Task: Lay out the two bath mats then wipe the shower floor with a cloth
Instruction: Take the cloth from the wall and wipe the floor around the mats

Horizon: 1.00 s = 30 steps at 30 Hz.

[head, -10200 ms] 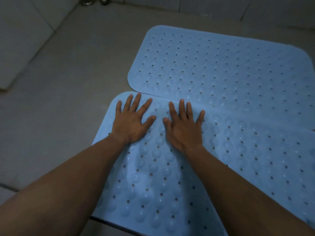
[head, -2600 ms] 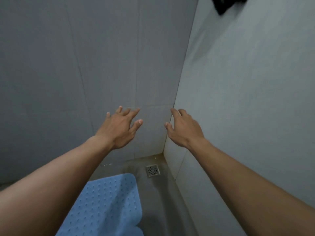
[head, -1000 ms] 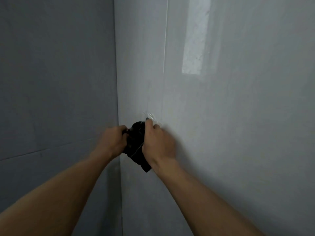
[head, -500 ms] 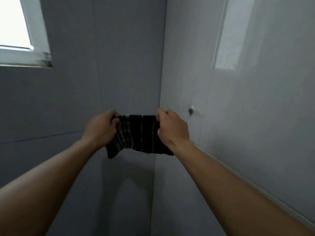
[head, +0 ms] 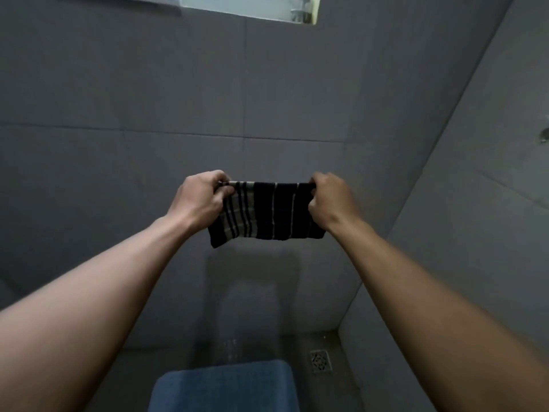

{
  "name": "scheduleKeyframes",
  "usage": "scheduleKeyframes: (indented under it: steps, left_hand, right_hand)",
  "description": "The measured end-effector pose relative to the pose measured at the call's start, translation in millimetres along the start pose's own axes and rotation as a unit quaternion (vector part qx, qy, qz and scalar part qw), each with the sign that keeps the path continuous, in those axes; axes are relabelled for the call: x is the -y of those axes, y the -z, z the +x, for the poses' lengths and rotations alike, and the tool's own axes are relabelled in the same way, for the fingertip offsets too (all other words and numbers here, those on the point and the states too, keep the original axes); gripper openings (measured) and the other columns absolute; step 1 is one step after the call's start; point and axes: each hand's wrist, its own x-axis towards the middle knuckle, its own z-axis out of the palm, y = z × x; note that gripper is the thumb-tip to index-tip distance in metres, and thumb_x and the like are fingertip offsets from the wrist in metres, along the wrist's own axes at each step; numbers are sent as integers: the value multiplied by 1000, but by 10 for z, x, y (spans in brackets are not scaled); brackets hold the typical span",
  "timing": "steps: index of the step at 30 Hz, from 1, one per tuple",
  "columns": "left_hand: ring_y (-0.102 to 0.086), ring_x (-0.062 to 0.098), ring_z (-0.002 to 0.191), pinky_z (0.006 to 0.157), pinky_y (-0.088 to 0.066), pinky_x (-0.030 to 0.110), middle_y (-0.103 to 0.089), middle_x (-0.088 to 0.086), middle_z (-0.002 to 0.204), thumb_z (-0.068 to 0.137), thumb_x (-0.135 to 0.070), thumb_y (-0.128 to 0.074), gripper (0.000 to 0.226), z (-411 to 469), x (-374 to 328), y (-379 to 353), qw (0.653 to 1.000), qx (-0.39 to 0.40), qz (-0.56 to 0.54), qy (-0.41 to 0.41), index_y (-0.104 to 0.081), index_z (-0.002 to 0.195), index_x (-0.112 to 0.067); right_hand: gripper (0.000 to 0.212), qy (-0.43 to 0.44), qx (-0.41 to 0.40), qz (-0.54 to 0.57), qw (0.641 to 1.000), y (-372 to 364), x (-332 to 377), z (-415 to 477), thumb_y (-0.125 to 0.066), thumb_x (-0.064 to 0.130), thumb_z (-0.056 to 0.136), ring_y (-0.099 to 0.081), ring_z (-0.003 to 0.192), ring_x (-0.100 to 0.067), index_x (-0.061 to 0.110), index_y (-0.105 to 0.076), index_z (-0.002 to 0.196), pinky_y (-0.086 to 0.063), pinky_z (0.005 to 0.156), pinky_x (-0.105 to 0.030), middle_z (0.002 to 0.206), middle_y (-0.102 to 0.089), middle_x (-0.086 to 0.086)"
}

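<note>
Fingers (head: 221, 193) of both hands closed on cloth (head: 267, 214), above bath mat (head: 222, 385), floor drain (head: 320, 360).

No text, label, brand, number or sign can be read anywhere in the view.

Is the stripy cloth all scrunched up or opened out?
Opened out. The left hand and right hand pinch the top corners of the cloth, and it hangs flat between them, stripes showing.

Grey tiled walls (head: 267, 99), high window (head: 249, 5), floor drain (head: 320, 361)
</note>
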Motion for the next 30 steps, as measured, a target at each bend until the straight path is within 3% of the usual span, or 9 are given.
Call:
scheduleKeyframes:
  steps: [3, 10, 14, 17, 21, 25, 28, 30]
  left_hand:
    - [-64, 22, 89, 78, -52, 34, -69, -3, 91, 96, -26, -61, 9, -267, 490, 103, 999, 0, 5, 39, -70, 95, -25]
    - [-64, 17, 90, 75, -47, 30, -70, -6, 90, 97, -26, -62, 10, -826, 1565, 21, 990, 31, -5, 136, -71, 93, -27]
    - [-63, 16, 90, 74, -39, 24, -70, -5, 88, 95, -24, -65, 11, -915, 2022, -151, 983, 30, -9, 178, -75, 95, -22]
    - [-63, 17, 87, 70, -37, 24, -70, -3, 85, 96, -23, -64, 11, -941, 2353, -350, 979, 38, -9, 200, -74, 91, -21]
    - [-65, 15, 87, 72, -42, 27, -73, -5, 87, 95, -24, -65, 11, -987, 2862, -723, 972, 51, -7, 230, -76, 96, -23]
    - [-68, 16, 88, 82, -53, 32, -75, -6, 89, 94, -22, -65, 11, -1055, 3419, -1228, 961, 56, -39, 270, -75, 91, -25]
    - [-67, 15, 83, 74, -51, 24, -74, -5, 85, 95, -16, -64, 14, -1218, 3845, -1671, 956, 47, -41, 285, -75, 90, -23]
    - [-66, 11, 79, 65, -44, 10, -74, -6, 83, 95, -15, -64, 14, -1350, 4134, -1969, 956, 42, -32, 289, -76, 91, -22]
  right_hand:
    - [25, 10, 17, 10, 1000, -434, 345, -157, -47, 2, 78, -58, 92, -36, 10, -60, 98, -53, 77, -47, 98, -62, -11]
    - [18, 16, 84, 19, 996, -1543, 772, -525, -50, 9, 87, -60, 96, -36, 13, -62, 100, -36, 63, -34, 103, -66, -8]
    - [10, -8, 108, 78, 991, -2097, 861, -590, -50, 13, 93, -59, 90, -37, 13, -59, 89, -40, 64, -37, 94, -65, -11]
    - [15, -33, 127, 107, 985, -2546, 860, -611, -49, 18, 97, -61, 91, -38, 12, -62, 93, -45, 66, -38, 96, -68, -13]
    - [15, -38, 150, 128, 980, -3220, 786, -646, -50, 17, 97, -61, 99, -34, 18, -65, 103, -45, 74, -37, 106, -67, -10]
    - [17, -28, 189, 151, 970, -3969, 631, -722, -49, 12, 98, -60, 95, -30, 16, -64, 103, -47, 75, -37, 102, -65, -8]
    - [14, -25, 204, 164, 965, -4605, 503, -817, -50, 12, 98, -57, 96, -31, 16, -63, 99, -49, 80, -44, 102, -62, -8]
    - [14, -30, 218, 181, 959, -5059, 410, -929, -50, 12, 98, -56, 95, -30, 17, -63, 98, -50, 80, -47, 101, -63, -7]
